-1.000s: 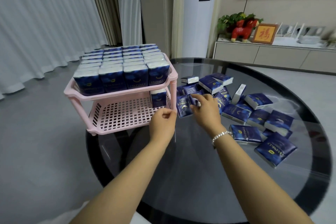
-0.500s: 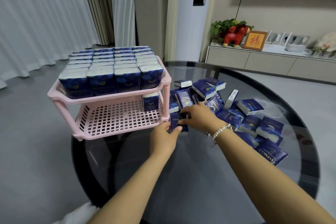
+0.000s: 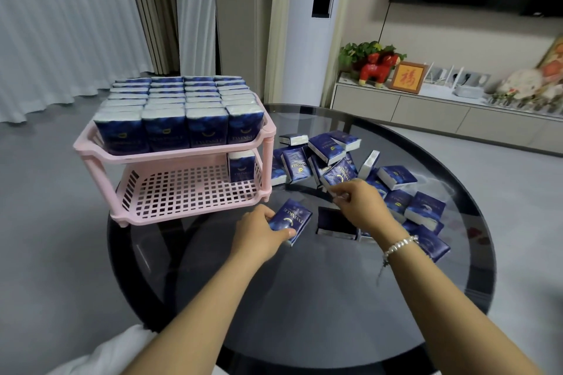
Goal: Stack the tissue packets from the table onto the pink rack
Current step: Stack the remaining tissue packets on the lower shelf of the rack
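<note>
The left hand point(image 3: 259, 231) grips a blue tissue packet point(image 3: 291, 220) by its near end, just in front of the pink rack point(image 3: 195, 158). The right hand point(image 3: 362, 207) pinches another packet point(image 3: 339, 175) at the loose pile's point(image 3: 396, 189) edge. The rack's top shelf is full of upright packets; one lone packet point(image 3: 242, 165) stands in the lower shelf's back right corner

Left hand point(image 3: 259, 234) grips a tissue packet point(image 3: 291, 220) before the pink rack point(image 3: 170, 158).

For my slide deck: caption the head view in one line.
Left hand grips a tissue packet on the glass table beside the pink rack; right hand pinches another packet.
</note>
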`<state>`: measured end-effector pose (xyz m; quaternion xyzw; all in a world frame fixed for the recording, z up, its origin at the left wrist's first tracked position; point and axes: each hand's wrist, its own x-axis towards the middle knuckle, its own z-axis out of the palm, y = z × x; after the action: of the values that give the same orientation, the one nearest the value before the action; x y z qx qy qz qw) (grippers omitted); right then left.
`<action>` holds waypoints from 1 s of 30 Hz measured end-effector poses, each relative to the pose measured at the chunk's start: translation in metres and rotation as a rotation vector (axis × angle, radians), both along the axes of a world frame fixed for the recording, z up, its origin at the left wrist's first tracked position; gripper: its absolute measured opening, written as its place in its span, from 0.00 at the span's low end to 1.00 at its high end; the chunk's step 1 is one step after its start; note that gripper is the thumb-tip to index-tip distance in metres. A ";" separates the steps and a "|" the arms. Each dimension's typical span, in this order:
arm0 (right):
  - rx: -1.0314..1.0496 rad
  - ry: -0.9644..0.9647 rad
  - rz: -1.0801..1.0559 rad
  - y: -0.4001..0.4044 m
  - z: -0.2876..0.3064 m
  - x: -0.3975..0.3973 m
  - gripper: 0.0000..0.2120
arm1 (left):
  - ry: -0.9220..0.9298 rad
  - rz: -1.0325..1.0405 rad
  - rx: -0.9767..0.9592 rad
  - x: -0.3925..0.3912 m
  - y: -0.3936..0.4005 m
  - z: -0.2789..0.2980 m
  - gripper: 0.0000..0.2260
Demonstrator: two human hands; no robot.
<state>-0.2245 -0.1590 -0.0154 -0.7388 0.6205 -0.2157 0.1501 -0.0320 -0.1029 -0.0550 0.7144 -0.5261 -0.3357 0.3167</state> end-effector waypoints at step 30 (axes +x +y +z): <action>0.044 -0.569 0.172 0.052 -0.002 0.011 0.15 | 0.697 0.117 -0.174 0.010 0.007 0.029 0.10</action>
<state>-0.2136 -0.1075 -0.0171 -0.6951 0.4932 -0.3872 0.3517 -0.0223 -0.0963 -0.0257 0.5565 -0.3714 -0.4940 0.5554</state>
